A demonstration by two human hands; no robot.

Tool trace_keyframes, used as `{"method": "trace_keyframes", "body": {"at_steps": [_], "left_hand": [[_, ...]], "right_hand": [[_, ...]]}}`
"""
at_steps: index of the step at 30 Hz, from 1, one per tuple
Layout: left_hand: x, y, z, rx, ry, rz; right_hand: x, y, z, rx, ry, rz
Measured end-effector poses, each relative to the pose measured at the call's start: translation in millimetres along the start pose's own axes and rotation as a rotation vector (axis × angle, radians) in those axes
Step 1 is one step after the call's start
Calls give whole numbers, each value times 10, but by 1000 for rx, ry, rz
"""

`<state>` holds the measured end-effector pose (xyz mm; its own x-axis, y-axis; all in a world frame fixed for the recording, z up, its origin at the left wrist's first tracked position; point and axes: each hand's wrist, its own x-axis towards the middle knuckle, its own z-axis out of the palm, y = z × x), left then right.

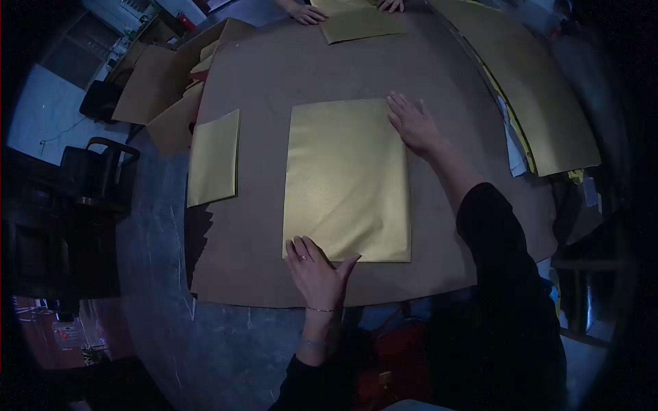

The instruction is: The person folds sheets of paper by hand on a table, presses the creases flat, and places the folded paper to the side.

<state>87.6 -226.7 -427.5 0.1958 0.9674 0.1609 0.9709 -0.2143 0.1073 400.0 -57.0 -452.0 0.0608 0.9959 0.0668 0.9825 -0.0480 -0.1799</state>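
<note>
A large gold sheet (346,178) lies on the brown table cover (260,274), with soft creases toward its lower right. My left hand (317,270) rests on its lower left edge, fingers on the sheet and thumb spread out to the right. At the sheet's upper right corner, my right hand (412,125) lies with fingertips on the edge and thumb apart. Neither hand grips anything. Left of the sheet is a smaller folded gold piece (214,161).
Across the table, another person's hands (306,13) touch a gold sheet (363,26). A stack of large gold sheets (541,96) lies along the right side. An open cardboard box (161,85) stands at the left, near dark chairs (96,171).
</note>
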Motion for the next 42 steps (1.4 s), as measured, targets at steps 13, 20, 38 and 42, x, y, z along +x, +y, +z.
{"method": "trace_keyframes", "body": {"at_steps": [13, 20, 38, 42], "left_hand": [[16, 2, -13, 45, 1, 43], [27, -5, 15, 73, 7, 45], [10, -135, 30, -107, 4, -133], [-5, -125, 24, -71, -79, -244]], "right_hand": [[-1131, -353, 99, -145, 121, -68], [-1989, -717, 2, -82, 145, -102], [-2302, -649, -260, 34, -78, -176], [-2272, -639, -381, 57, -171, -202]]}}
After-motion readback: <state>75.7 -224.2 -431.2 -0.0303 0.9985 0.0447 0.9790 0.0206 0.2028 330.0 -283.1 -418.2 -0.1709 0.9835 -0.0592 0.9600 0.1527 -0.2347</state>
